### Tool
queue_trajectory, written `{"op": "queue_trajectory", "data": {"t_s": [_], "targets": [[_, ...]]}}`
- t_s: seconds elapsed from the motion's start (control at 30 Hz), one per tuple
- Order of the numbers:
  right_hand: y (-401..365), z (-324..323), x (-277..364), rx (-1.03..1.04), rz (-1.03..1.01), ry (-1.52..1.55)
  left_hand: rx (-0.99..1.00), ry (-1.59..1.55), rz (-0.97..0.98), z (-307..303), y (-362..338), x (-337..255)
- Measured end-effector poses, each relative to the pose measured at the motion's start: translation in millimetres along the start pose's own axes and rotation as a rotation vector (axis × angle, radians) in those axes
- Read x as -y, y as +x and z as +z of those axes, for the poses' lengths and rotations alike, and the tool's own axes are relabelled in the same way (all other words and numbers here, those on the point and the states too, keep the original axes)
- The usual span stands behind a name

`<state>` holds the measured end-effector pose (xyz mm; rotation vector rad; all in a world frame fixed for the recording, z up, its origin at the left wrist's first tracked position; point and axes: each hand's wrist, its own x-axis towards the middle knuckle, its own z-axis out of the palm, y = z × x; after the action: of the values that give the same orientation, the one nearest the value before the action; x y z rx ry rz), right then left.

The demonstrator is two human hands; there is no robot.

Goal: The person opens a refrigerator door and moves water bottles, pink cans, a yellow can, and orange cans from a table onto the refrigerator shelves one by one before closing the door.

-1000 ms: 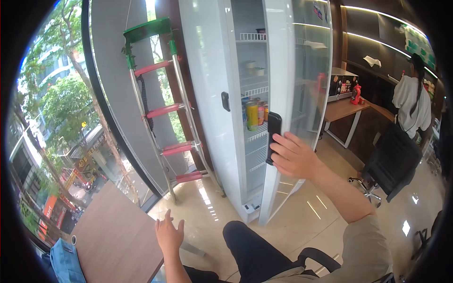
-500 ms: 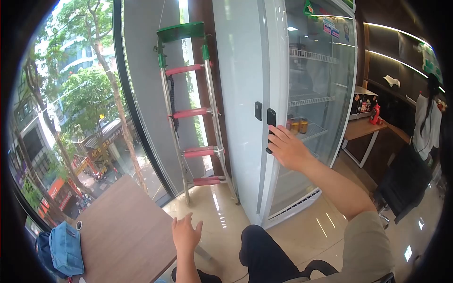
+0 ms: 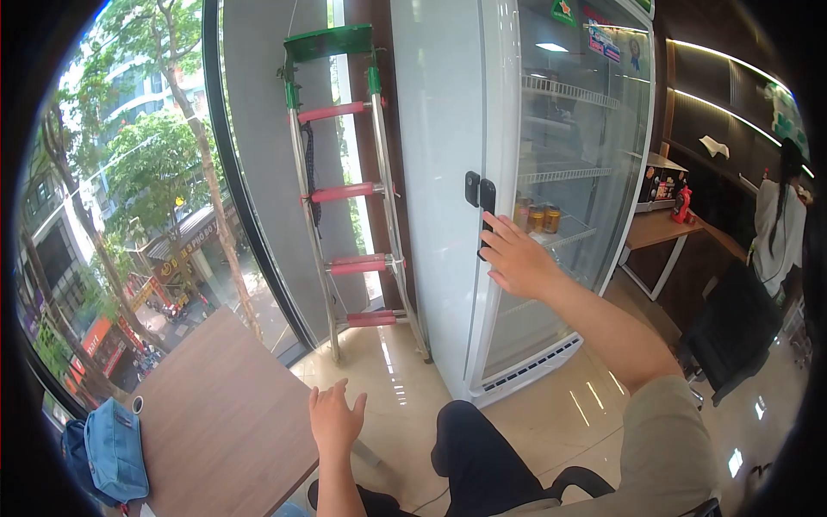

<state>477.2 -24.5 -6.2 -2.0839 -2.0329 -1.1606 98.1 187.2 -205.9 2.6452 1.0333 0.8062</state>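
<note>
A tall white glass-door display fridge stands in front of me. Its glass door lies against the cabinet, and shelves with a few cans show through it. My right hand rests its outstretched fingertips on the door's edge, at the long black handle or latch piece. Beside that piece, a matching black rounded part is fixed to the cabinet's side. My left hand hovers by the right edge of the wooden table, fingers spread, holding nothing.
A folding ladder with red treads leans left of the fridge, near the window. On the table's left sit a blue bag and a tape roll. A black office chair and a person are at the right.
My right hand has moved slightly left with the fridge door, and the gap between door and cabinet has closed. The left hand stays spread near the table.
</note>
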Motion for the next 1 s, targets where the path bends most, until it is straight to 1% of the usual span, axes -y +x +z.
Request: {"op": "queue_trajectory", "data": {"t_s": [0.27, 0.3, 0.33, 0.4, 0.47, 0.53, 0.57, 0.6, 0.63, 0.67, 0.7, 0.73, 0.77, 0.8, 0.83, 0.9, 0.93, 0.97, 1.0], "targets": [[-4, 6, 5, -0.016, -0.022, 0.044, -0.013, -0.027, 0.009, -1, 2, -3], [-8, 9, 9, -0.02, 0.026, 0.079, -0.012, -0.036, -0.001, -1, 1, -2], [-6, 14, 15, -0.027, 0.056, 0.124, -0.022, -0.028, -0.05, -4, 0, -2], [-12, 27, 30, -0.044, 0.082, 0.172, 0.009, 0.02, -0.007, -9, 0, -3], [-21, 54, 44, 0.04, 0.036, 0.199, 0.029, 0.026, -0.034, -5, 0, 0], [-28, 75, 62, 0.106, 0.045, 0.282, 0.017, 0.016, -0.027, 0, -1, 4], [-31, 86, 76, 0.091, 0.059, 0.346, 0.009, 0.033, -0.072, -2, -1, 4], [-34, 95, 90, 0.079, 0.077, 0.407, 0.032, -0.006, -0.051, -4, 1, 3], [-37, 102, 107, 0.075, 0.044, 0.428, 0.053, -0.049, -0.026, -6, 3, 3], [-38, 104, 128, 0.011, -0.022, 0.589, 0.043, -0.04, -0.058, -13, 6, 2], [-33, 105, 146, -0.05, -0.087, 0.75, -0.003, -0.333, -0.14, -20, 7, 2], [-23, 99, 168, -0.047, -0.115, 0.768, -0.058, -0.627, -0.217, -25, 7, 1], [-13, 88, 197, -0.124, -0.177, 0.838, -0.073, -0.618, -0.249, -22, 6, 4], [-4, 79, 224, -0.205, -0.24, 0.911, -0.144, -0.775, -0.271, -14, 6, 11], [6, 72, 248, -0.207, -0.275, 0.941, -0.226, -0.926, -0.288, -10, 4, 18], [28, 56, 293, -0.287, -0.278, 1.031, -0.246, -1.02, -0.275, -9, -6, 21], [37, 50, 312, -0.326, -0.286, 1.071, -0.284, -1.035, -0.229, -7, -14, 24], [43, 46, 328, -0.328, -0.324, 1.111, -0.175, -1.165, -0.352, -16, -26, 21], [45, 46, 347, -0.298, -0.278, 1.189, -0.183, -1.169, -0.376, -26, -43, 21]]}}
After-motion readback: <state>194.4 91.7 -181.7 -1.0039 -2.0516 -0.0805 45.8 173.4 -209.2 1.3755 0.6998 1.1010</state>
